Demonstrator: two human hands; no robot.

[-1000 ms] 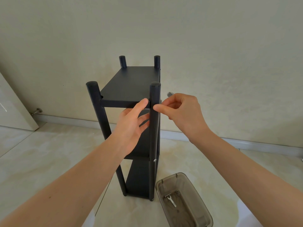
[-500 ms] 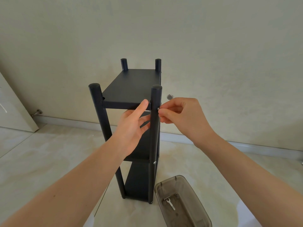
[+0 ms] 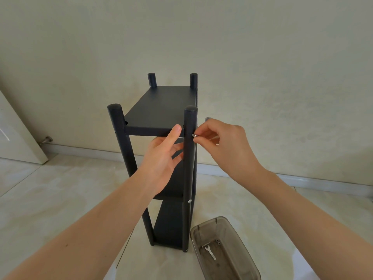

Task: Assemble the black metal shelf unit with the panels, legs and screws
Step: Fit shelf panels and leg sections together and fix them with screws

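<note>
Both hands work at the upper front corner of the black shelf unit (image 3: 161, 150), which stands upright on the pale tiled floor (image 3: 50, 195) close to the cream wall (image 3: 201, 37). The left hand (image 3: 161, 158) reaches in from the front of the shelf unit with its fingers straight and spread: the thumb lies against the front edge of the top panel (image 3: 161, 107), and the other fingers go under that panel, beside the front right leg (image 3: 189, 158). It grips nothing. The right hand (image 3: 224, 146) is on the outer side of that same leg, its thumb and forefinger pinched together on a small silver screw (image 3: 195, 135) that touches the leg just below the level of the top panel; the remaining fingers are curled in.

Four round legs rise a little above the top panel, and two lower panels sit further down the shelf unit. Another silver screw head (image 3: 189, 201) shows on the front right leg at the level of the middle panel. A small metal fitting (image 3: 207, 119) shows on the wall just beyond the right hand.

On the floor just to the right of the shelf unit's foot lies a smoky translucent plastic tray (image 3: 250, 265) holding a small flat spanner (image 3: 210, 252) and a couple of dark small parts. Left of the shelf unit, by the wall, a door (image 3: 16, 136) stands open beside a metal door stop (image 3: 46, 140).
</note>
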